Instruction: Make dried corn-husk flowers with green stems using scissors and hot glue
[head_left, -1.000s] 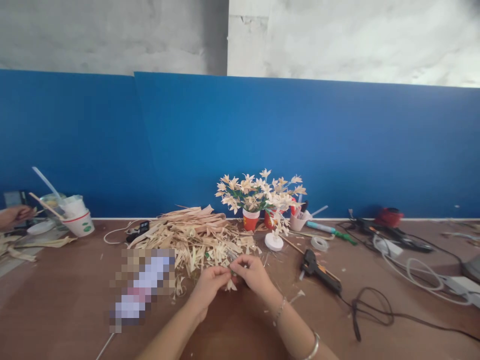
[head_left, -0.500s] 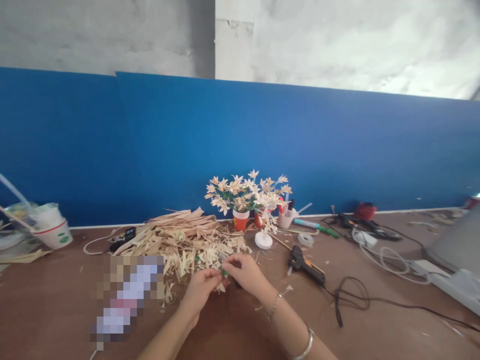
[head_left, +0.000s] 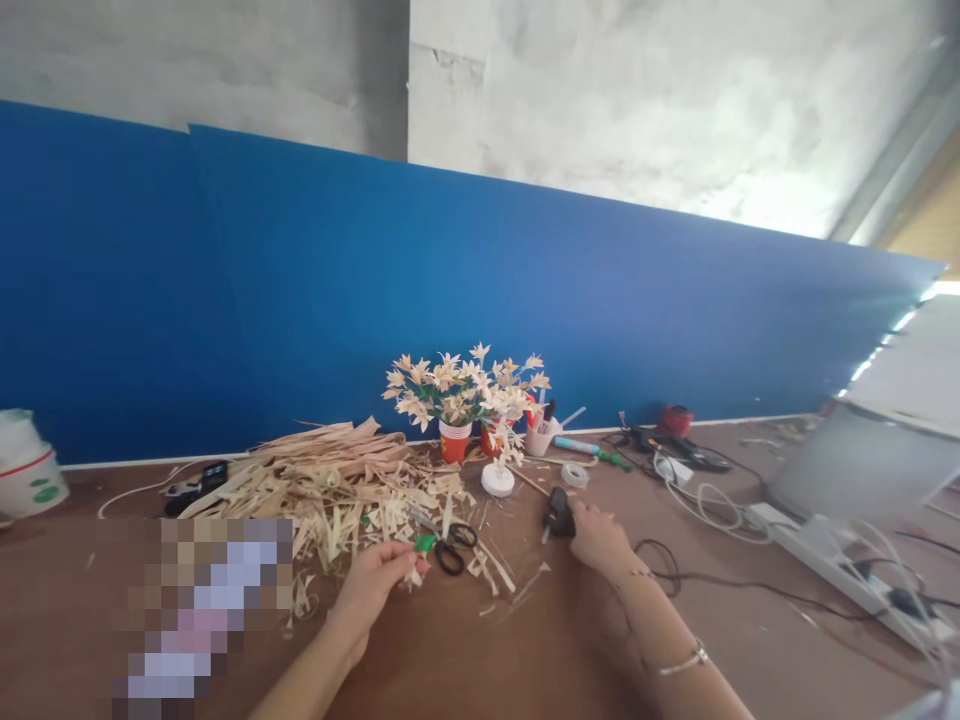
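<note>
My left hand (head_left: 379, 582) pinches a small pale husk flower with a green piece (head_left: 425, 542) at its tip, low in the middle of the view. To the right, my right hand (head_left: 600, 540) is on the black glue gun (head_left: 559, 513), its fingers closed around the body. Black-handled scissors (head_left: 451, 556) lie just right of my left hand. Behind both hands stand pale flowers (head_left: 454, 375) in red cups (head_left: 454, 443), and one small bunch rises from a round white base (head_left: 497, 481).
A heap of dry husk strips (head_left: 337, 480) spreads left of centre. A roll of tape (head_left: 574, 475) and a pink cup (head_left: 538, 440) are farther back. Cables and a power strip (head_left: 832, 560) lie right; a paper cup (head_left: 34, 485) stands far left.
My right hand has left my left hand and moved right onto the glue gun. My left hand keeps the small piece. The scissors have come into sight, and the view has turned right.
</note>
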